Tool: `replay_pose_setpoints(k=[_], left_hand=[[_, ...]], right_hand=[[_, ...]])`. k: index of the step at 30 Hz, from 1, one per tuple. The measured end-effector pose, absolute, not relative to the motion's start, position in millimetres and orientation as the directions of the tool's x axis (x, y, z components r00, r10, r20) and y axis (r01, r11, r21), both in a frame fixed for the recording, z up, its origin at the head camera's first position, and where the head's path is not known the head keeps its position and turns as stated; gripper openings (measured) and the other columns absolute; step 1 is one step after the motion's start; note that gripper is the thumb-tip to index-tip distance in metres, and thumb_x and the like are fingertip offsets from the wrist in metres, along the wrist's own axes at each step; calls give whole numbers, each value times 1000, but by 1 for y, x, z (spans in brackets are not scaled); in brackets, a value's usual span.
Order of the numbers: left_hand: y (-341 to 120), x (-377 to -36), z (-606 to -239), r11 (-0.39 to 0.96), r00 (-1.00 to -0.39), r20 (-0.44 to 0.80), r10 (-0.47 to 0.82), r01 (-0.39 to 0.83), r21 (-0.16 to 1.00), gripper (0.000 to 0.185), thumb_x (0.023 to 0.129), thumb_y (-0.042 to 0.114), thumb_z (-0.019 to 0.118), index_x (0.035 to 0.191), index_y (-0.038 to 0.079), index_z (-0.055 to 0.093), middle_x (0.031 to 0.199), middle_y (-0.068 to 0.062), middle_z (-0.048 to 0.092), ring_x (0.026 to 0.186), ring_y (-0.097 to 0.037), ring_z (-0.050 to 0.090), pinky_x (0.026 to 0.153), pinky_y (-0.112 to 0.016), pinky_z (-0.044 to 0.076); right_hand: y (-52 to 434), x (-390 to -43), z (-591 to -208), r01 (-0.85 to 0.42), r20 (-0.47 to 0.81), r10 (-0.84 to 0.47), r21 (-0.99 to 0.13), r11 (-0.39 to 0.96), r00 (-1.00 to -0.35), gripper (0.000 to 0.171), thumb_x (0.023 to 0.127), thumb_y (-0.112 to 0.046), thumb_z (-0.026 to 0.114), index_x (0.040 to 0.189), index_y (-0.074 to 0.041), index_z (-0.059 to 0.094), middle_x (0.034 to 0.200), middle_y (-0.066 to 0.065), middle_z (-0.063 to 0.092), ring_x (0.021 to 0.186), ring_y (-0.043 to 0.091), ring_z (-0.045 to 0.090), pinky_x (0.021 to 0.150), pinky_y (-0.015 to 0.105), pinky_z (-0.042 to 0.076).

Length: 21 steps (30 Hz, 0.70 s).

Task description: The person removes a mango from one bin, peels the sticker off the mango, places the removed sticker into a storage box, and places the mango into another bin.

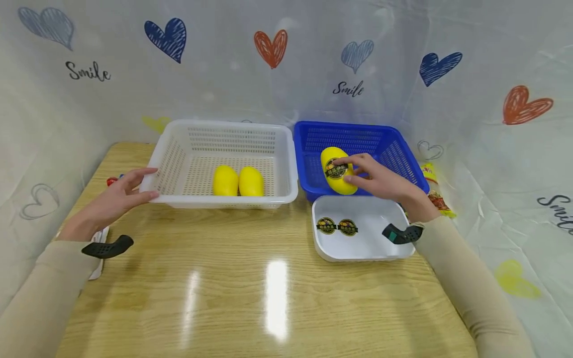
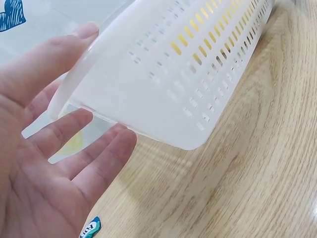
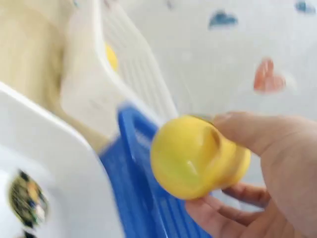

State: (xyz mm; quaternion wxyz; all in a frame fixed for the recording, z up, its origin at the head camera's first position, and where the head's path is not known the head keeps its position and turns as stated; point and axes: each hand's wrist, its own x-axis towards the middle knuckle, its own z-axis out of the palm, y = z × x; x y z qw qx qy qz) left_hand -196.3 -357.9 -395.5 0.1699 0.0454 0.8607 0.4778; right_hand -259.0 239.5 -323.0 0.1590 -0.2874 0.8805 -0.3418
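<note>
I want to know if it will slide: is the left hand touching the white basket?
Touching. In the left wrist view the left hand has its thumb lying on the rim of the white basket, with fingertips against the wall underneath.

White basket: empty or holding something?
Holding something: two yellow mangoes lie side by side on the white basket's floor; the left hand touches its corner.

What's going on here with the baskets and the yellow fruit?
A person's right hand grips a stickered yellow mango over the blue basket. The left hand rests open against the white basket, which holds two mangoes. Two stickers lie in the white tray.
</note>
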Motion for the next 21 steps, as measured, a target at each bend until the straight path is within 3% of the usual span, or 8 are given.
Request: replay_pose_setpoints(k=[3,6,11,16,18,21], left_hand=[[-359,-194,-395,549,-939,-245,240,-77,832,71,101,36,54,158,31,11,162,-12,10,141,-38,26,93,-30,39],[-361,-193,-397,565,-944,-231,235,-60,823,69,102,35,52,158,30,12,160,-12,15,136,-33,32,84,-17,40],[-364,-193,-401,563,-950,-224,219,-64,824,70,101,36,53,157,33,12,158,-10,20,130,-23,37,87,-25,40],[-364,-193,-401,561,-950,-224,219,-65,825,70,101,36,54,157,33,12,158,-10,20,129,-20,38,85,-21,41],[-363,-193,-401,558,-949,-225,221,-66,827,70,101,36,54,157,33,12,159,-10,19,130,-20,37,84,-18,41],[-361,-193,-400,554,-948,-227,224,-68,830,70,102,35,53,157,33,12,159,-11,19,129,-20,38,88,-26,42]], right_hand=[[227,-234,-321,-393,-72,-614,-707,587,-786,39,103,-22,53,142,-21,49,133,14,36,114,32,47,90,45,46],[212,-208,-324,-407,-59,-646,-732,546,-761,38,103,-22,53,141,-21,48,131,15,36,110,31,50,87,43,48],[179,-164,-337,-412,-60,-732,-794,447,-679,38,101,-19,56,138,-20,48,125,11,43,103,25,51,83,36,52],[150,-133,-375,-385,-133,-785,-814,434,-604,38,100,-27,59,136,-23,51,120,5,46,102,20,49,87,28,51],[142,-126,-396,-398,-160,-786,-791,464,-597,37,99,-31,59,135,-25,51,118,3,47,95,16,49,82,25,50],[134,-121,-419,-438,-157,-779,-751,494,-608,37,99,-35,58,135,-27,51,118,5,48,87,14,47,72,24,45]])
